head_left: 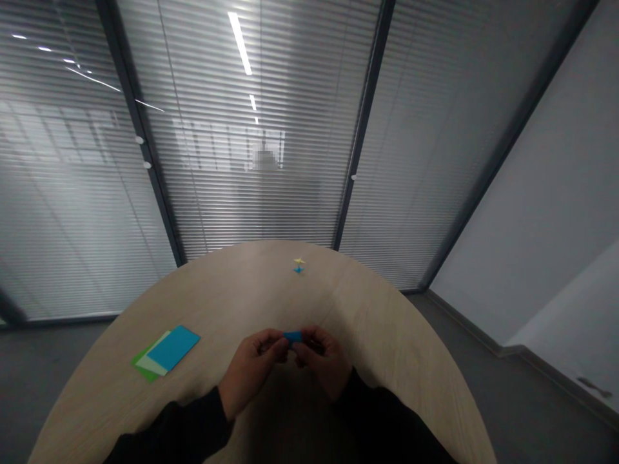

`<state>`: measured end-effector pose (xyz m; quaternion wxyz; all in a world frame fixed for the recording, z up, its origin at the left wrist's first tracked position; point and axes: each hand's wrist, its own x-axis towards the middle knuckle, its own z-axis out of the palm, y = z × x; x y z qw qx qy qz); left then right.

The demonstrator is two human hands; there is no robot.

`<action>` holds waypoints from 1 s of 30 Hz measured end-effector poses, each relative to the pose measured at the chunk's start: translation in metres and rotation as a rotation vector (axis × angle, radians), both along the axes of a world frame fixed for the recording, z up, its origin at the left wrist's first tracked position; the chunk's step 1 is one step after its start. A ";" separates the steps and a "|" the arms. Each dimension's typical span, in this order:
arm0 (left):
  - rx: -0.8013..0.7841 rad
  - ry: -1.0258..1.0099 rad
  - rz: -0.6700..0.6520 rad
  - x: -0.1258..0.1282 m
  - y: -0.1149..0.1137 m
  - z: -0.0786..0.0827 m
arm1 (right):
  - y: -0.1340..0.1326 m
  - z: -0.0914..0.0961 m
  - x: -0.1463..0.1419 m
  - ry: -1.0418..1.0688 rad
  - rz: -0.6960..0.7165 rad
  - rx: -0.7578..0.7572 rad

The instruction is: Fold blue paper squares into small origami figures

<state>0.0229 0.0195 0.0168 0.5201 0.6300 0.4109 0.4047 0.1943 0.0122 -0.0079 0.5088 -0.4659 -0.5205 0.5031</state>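
A small piece of folded blue paper [292, 336] is held up between my two hands, above the near part of the table. My left hand [255, 366] pinches its left end between thumb and curled fingers. The right end is pinched in the same way by my right hand [323, 359]. My fingers cover much of the paper, so its full shape is hidden. Farther back stand two small folded paper pieces, a yellow one [298, 261] and a blue one [298, 270], close together.
The round wooden table [232, 290] fills the lower middle. On its left lie overlapping paper sheets, with a blue sheet [175, 351] over pale and bright green [140, 361] ones. Behind the table stand window blinds [271, 206]; a white wall [522, 212] rises at the right.
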 end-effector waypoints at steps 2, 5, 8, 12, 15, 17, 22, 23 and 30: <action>0.001 -0.012 -0.004 0.000 0.001 -0.003 | -0.001 0.000 0.000 0.040 0.019 -0.006; -0.010 -0.007 0.002 0.000 0.002 -0.004 | -0.001 0.000 -0.001 0.074 0.023 -0.037; -0.005 0.008 -0.008 0.002 0.001 -0.001 | -0.001 -0.001 -0.001 0.039 0.005 -0.030; -0.014 -0.030 0.022 0.003 -0.002 0.003 | 0.000 0.000 0.002 -0.145 -0.066 0.236; -0.003 -0.064 0.060 0.003 -0.004 0.003 | -0.001 0.002 0.006 -0.226 -0.091 0.436; 0.028 -0.058 0.085 0.004 -0.005 0.003 | -0.001 0.004 0.007 -0.254 -0.097 0.493; 0.060 -0.026 0.115 0.002 -0.006 0.002 | -0.003 0.004 0.006 -0.207 -0.063 0.504; 0.063 -0.026 0.112 0.002 -0.007 0.002 | -0.003 0.004 0.006 -0.184 -0.054 0.487; 0.159 -0.058 0.096 0.001 -0.007 0.000 | 0.001 -0.005 0.006 -0.081 0.003 0.359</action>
